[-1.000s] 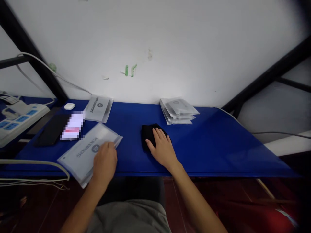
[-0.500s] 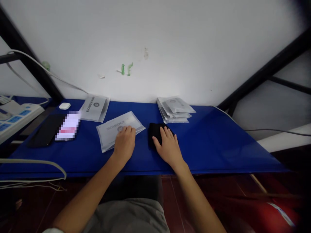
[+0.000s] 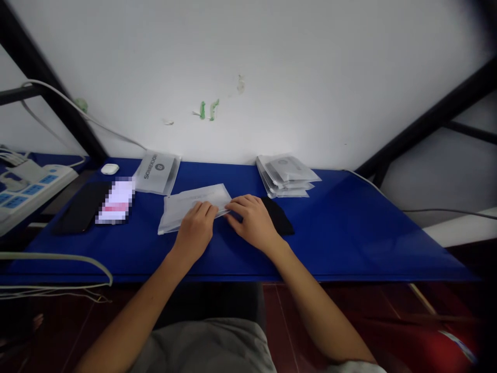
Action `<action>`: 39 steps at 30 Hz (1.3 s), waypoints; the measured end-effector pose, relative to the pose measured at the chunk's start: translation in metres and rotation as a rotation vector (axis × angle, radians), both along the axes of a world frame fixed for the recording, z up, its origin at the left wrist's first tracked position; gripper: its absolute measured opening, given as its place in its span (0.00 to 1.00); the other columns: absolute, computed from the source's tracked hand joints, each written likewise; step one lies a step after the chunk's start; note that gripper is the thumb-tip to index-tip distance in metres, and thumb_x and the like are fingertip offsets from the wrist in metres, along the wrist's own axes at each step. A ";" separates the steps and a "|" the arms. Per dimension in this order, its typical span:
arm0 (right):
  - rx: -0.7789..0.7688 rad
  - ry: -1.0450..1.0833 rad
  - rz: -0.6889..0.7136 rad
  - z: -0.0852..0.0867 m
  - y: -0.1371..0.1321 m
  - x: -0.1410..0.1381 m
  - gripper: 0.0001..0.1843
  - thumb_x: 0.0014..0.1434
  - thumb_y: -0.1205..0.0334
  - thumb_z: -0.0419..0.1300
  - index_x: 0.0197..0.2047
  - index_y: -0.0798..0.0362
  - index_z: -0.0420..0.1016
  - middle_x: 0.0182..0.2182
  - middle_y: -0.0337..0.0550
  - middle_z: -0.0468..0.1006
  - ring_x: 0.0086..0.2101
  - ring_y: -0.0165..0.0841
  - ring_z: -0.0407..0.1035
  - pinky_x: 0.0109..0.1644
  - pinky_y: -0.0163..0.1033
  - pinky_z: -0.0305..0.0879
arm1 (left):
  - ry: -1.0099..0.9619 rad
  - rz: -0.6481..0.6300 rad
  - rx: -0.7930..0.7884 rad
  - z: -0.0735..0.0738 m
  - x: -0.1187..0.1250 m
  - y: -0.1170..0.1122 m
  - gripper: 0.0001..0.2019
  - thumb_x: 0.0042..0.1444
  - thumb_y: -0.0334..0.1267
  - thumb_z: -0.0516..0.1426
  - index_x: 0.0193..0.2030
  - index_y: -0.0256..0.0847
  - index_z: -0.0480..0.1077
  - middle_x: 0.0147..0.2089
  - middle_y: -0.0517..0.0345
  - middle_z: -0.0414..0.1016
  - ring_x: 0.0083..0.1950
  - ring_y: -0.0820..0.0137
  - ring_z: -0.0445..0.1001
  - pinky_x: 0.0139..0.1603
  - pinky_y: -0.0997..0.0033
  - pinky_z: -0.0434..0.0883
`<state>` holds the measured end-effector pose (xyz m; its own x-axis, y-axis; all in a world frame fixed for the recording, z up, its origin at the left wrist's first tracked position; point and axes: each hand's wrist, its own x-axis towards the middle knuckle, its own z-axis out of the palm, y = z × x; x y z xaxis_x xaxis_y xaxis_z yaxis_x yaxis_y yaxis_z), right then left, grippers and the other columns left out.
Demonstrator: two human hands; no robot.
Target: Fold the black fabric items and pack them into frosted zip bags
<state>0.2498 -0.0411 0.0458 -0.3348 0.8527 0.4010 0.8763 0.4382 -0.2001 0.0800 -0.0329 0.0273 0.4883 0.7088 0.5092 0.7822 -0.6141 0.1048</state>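
Observation:
A frosted plastic zip bag [image 3: 194, 199] with dark print lies slanted on the blue table, its opening toward the right. My left hand [image 3: 197, 225] grips the bag's near right part, fingers bent over it. At the bag's right end, my right hand [image 3: 250, 217] pinches the edge between thumb and fingers. A folded black cloth item [image 3: 277, 216] lies flat just right of my right hand and is partly covered by it; its exact kind does not show.
Against the wall are a stack of several frosted bags [image 3: 287, 175] and, further left, another printed bag [image 3: 158, 172]. At left lie a black phone [image 3: 83, 207], a lit screen [image 3: 116, 201], a white earbud case [image 3: 110, 169] and a power strip [image 3: 37, 189] with cables.
My right hand has left the top of the black cloth item and moved left to the bag's edge. The bag has turned slightly, and its right end is lifted a little.

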 end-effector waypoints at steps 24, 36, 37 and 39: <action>0.265 -0.048 -0.137 -0.002 -0.011 -0.005 0.10 0.63 0.66 0.53 0.38 0.55 0.76 0.39 0.48 0.78 0.39 0.38 0.68 0.42 0.43 0.60 | 0.010 0.242 0.032 0.003 -0.032 0.002 0.10 0.60 0.27 0.51 0.44 0.38 0.73 0.38 0.54 0.74 0.40 0.65 0.72 0.35 0.69 0.69; -0.235 -0.232 -0.190 -0.013 0.003 -0.038 0.19 0.65 0.62 0.52 0.58 0.58 0.65 0.43 0.54 0.79 0.40 0.42 0.75 0.41 0.43 0.69 | 0.000 0.080 0.146 -0.001 -0.026 0.009 0.09 0.62 0.31 0.52 0.42 0.40 0.74 0.36 0.56 0.75 0.38 0.68 0.73 0.35 0.70 0.68; -0.244 -0.224 -0.200 -0.013 0.004 -0.038 0.22 0.64 0.59 0.54 0.59 0.58 0.64 0.44 0.56 0.78 0.41 0.44 0.75 0.42 0.44 0.70 | 0.005 0.084 0.159 -0.002 -0.028 0.008 0.08 0.62 0.32 0.53 0.42 0.40 0.74 0.36 0.56 0.75 0.37 0.67 0.73 0.35 0.70 0.67; -0.246 -0.205 -0.210 -0.012 0.005 -0.038 0.26 0.62 0.56 0.58 0.60 0.58 0.63 0.47 0.58 0.77 0.45 0.45 0.74 0.44 0.45 0.70 | 0.017 0.093 0.171 -0.004 -0.031 0.006 0.07 0.62 0.34 0.54 0.41 0.40 0.74 0.35 0.56 0.75 0.36 0.67 0.72 0.34 0.70 0.67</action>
